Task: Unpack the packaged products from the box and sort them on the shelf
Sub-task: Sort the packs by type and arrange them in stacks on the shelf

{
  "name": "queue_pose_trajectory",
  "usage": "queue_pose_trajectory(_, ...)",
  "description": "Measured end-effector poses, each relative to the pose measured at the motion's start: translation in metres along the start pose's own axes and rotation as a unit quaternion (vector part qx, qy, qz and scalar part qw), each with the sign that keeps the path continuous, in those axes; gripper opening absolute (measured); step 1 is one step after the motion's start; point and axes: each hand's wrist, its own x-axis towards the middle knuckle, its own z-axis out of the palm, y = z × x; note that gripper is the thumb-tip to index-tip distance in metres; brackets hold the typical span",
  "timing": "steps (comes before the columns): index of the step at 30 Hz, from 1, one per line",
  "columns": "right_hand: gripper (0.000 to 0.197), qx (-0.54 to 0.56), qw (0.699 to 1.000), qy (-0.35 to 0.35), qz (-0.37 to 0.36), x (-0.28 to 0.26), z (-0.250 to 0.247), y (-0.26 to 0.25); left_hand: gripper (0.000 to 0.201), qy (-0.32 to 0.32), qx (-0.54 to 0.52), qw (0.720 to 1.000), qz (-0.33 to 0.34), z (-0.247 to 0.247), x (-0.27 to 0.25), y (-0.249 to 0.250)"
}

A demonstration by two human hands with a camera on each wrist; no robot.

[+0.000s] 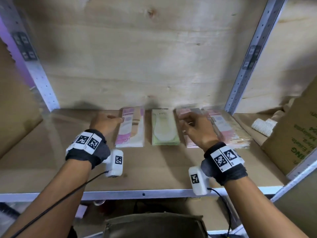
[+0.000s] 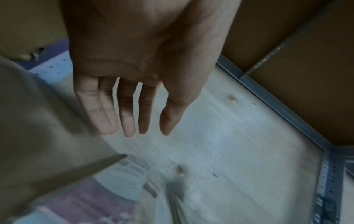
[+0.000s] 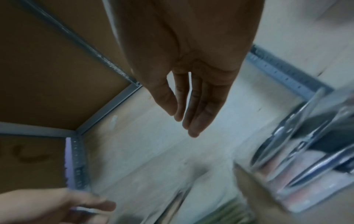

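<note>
Flat packaged products lie in a row at the back of the wooden shelf [image 1: 72, 152]: a purple-pink packet [image 1: 130, 129], a green packet [image 1: 164, 129], a pink stack [image 1: 189, 134] and a further clear-wrapped pink stack [image 1: 228, 129]. My left hand [image 1: 118, 120] reaches the purple-pink packet's left edge; whether it touches is unclear. In the left wrist view this hand [image 2: 134, 133] has straight fingers and holds nothing, above the purple packet [image 2: 107, 197]. My right hand [image 1: 182, 121] hovers over the pink stack, its fingers [image 3: 191, 121] straight and empty, with the glossy stacks [image 3: 306, 174] beside it.
A cardboard box with green print [image 1: 295, 134] stands at the right, white ribbed items [image 1: 264, 126] next to it. More cardboard [image 1: 15, 109] sits left. Perforated metal uprights [image 1: 243, 66] frame the bay. A metal rail [image 1: 137, 194] edges the shelf front.
</note>
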Motion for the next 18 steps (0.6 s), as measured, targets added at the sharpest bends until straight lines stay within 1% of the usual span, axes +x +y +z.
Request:
queue_pose_trajectory(3,0.016,0.031,0.996,-0.069,0.046,0.007,0.036,-0.013,0.019,-0.039,-0.021,0.999,-0.024,-0.007,0.007,-0.011)
queue_pose_trajectory(6,0.016,0.019,0.990,-0.118,0.082,0.021,0.069,-0.029,0.022,-0.050,-0.020,0.998,-0.027,-0.010,0.014,-0.017)
queue_pose_trajectory(8,0.020,-0.027,0.986,-0.141,0.081,0.031,0.087,-0.040,0.027,-0.067,-0.003,0.997,-0.036,-0.008,0.017,-0.021)
queue_pose_trajectory(9,0.026,-0.063,0.984,-0.147,0.078,0.036,0.095,-0.044,0.030,-0.080,0.008,0.996,-0.044,-0.005,0.018,-0.023)
queue_pose_trajectory(11,0.037,-0.143,0.973,-0.165,0.075,0.044,0.110,-0.053,0.037,-0.108,0.012,0.993,-0.054,0.000,0.017,-0.024)
queue_pose_trajectory(12,0.036,-0.172,0.966,-0.175,0.078,0.047,0.117,-0.057,0.041,-0.116,0.010,0.992,-0.057,0.002,0.017,-0.024)
queue_pose_trajectory(13,0.035,-0.192,0.960,-0.183,0.087,0.051,0.122,-0.060,0.042,-0.119,0.009,0.991,-0.058,0.004,0.017,-0.023)
queue_pose_trajectory(16,0.047,-0.224,0.948,-0.194,0.116,0.058,0.137,-0.061,0.035,-0.123,0.027,0.991,-0.042,0.007,0.018,-0.021)
queue_pose_trajectory(18,0.050,-0.230,0.944,-0.194,0.134,0.061,0.144,-0.059,0.038,-0.122,0.039,0.991,-0.036,0.008,0.019,-0.022)
